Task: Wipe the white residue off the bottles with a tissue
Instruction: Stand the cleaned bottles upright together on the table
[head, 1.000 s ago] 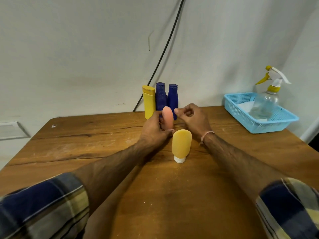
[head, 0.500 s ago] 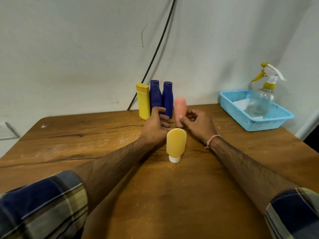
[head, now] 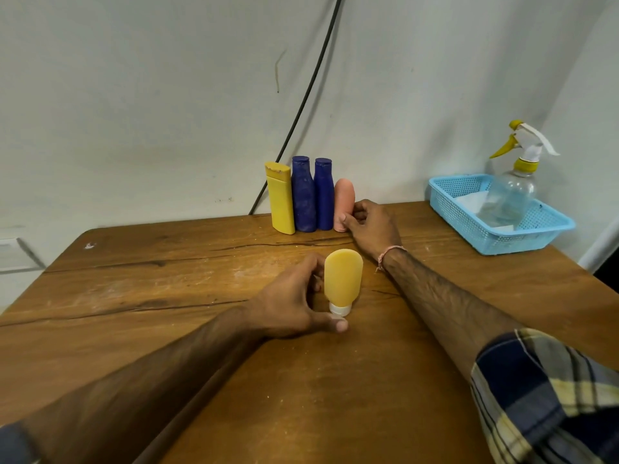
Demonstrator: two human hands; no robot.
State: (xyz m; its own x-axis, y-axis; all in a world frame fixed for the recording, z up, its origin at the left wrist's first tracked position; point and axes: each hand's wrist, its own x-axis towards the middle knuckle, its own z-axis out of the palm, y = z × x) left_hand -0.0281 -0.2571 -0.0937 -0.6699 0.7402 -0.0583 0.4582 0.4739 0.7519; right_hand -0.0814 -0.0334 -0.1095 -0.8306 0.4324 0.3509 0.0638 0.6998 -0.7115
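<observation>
The left hand (head: 294, 301) cups the orange tube (head: 343, 283) at the table's middle, fingers curled round its left side and thumb laid by the white cap; contact looks light, and whether it truly grips I cannot tell. The tube stands cap-down, which presumably keeps it stable for lifting. At the back edge, against the wall, stand a yellow bottle (head: 280, 199), two blue bottles (head: 313, 195) and a pink tube (head: 344, 204) touching in a row, seemingly a sorted line. The left blue bottle shows pale mottling, possibly residue. The right hand (head: 371, 227) rests loosely curled, fingertips touching the pink tube's base, holding nothing else. At far right a blue basket (head: 475, 236) holds a spray bottle (head: 512, 192) and white tissue (head: 469, 199), well apart from both hands.
</observation>
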